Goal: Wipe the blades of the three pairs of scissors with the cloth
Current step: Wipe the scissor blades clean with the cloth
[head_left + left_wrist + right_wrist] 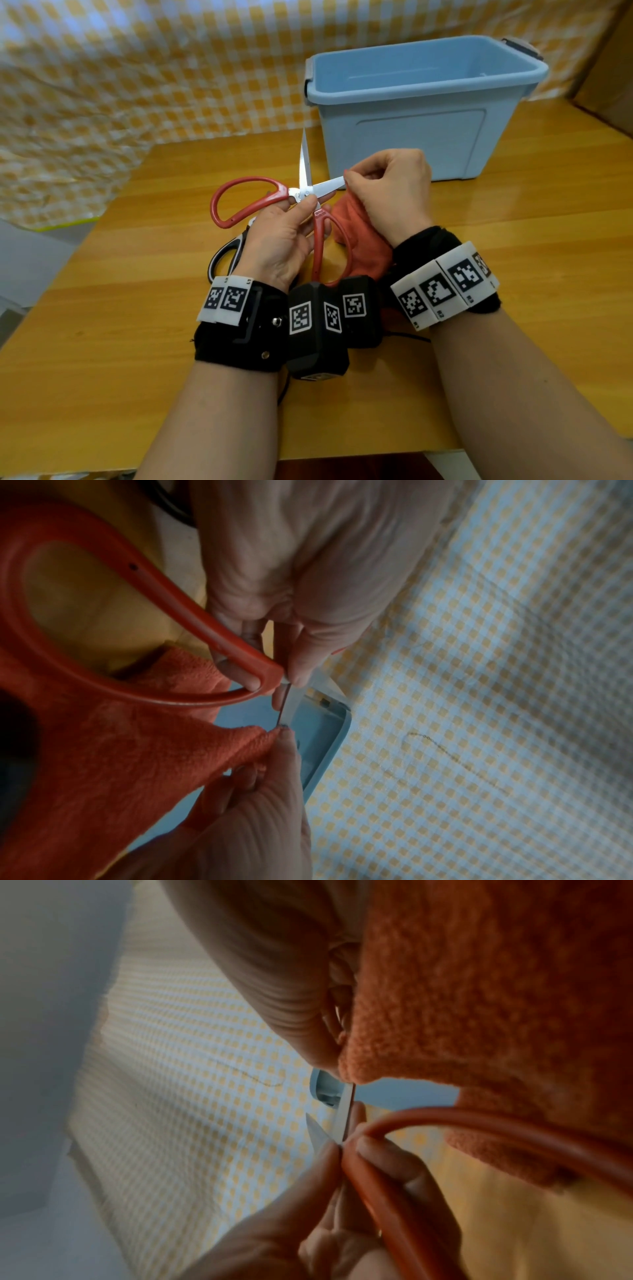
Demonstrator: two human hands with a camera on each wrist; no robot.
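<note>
Held up over the wooden table (pixel 513 274), just before the blue bin (pixel 404 137): red-handled scissors (pixel 301 195), spread wide open. Pinched near the pivot by the left hand (pixel 277 246), thumb on top, fingers beneath at the handle roots. One blade pointing almost straight away toward the checked backdrop (pixel 137 68); the other blade (pixel 330 186) running rightward and slightly up, its tip end inside the right hand (pixel 390 192). Right hand curled, squeezing a fold of the orange cloth (pixel 363 236) around that blade, with the rest of the cloth hanging down past the wrist. Decisive relation, as a judgement: long axis of the gripped blade lying pivot-to-tip from left to right, so a wiping stroke along it means travel away from the left hand, off the tip. Bin wall close behind the right knuckles, likely limiting room beyond. Free blade bare and exposed, well apart from the cloth. Below the left hand, flat on the table: black-and-white scissors (pixel 226 255), partly hidden. Third pair not visible.
</note>
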